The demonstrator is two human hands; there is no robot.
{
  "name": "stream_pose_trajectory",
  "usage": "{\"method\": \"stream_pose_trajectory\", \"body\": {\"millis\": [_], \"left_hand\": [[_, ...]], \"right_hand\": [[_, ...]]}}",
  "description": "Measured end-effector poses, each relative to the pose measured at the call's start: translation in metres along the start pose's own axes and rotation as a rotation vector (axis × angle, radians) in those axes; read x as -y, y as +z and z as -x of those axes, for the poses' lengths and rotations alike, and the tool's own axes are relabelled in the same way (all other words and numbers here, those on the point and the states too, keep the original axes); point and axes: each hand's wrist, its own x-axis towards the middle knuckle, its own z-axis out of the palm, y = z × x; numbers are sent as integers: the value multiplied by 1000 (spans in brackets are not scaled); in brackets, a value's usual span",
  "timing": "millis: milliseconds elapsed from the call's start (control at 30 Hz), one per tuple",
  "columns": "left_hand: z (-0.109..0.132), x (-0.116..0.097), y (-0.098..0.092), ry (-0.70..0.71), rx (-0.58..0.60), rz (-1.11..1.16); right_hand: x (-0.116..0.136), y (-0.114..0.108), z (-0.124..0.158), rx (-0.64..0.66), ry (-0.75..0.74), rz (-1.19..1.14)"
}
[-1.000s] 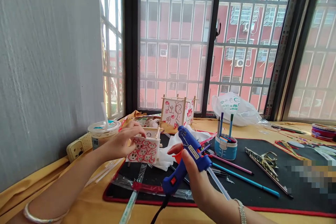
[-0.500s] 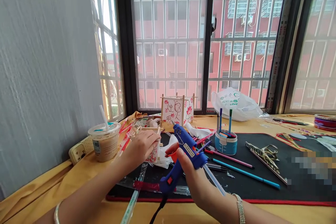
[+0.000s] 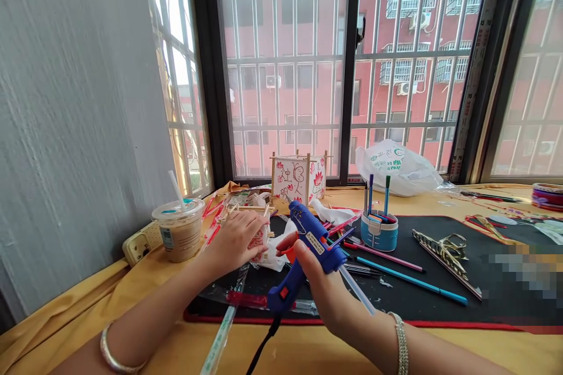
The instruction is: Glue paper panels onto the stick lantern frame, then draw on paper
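Two hands (image 3: 240, 237) (image 3: 328, 290), two bracelets (image 3: 107, 351) (image 3: 402, 343), two paper boxes (image 3: 260, 240) (image 3: 292, 179), one glue gun (image 3: 310, 234), one drink cup (image 3: 178, 241), one plastic bag (image 3: 398, 170).

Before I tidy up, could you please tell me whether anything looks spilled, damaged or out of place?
Nothing looks spilled or visibly damaged. A light-blue pen and pink pen lie loose beside the blue pen holder, which seems their likely place, and a small white scrap litters the black mat.

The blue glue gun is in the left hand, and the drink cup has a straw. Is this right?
Not quite: the head view shows the blue glue gun in the right hand. The drink cup does have a straw.
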Motion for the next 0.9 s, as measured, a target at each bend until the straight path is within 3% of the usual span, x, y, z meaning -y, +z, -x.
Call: {"method": "stream_pose_trajectory", "body": {"millis": [467, 733, 900], "left_hand": [[7, 4, 1, 16, 84, -34], [13, 12, 10, 98, -112, -219], [11, 10, 21, 191, -190, -327]], "right_hand": [[-4, -1, -2, 13, 21, 37], [-9, -2, -1, 1, 40, 34], [-11, -2, -1, -8, -33, 49]]}}
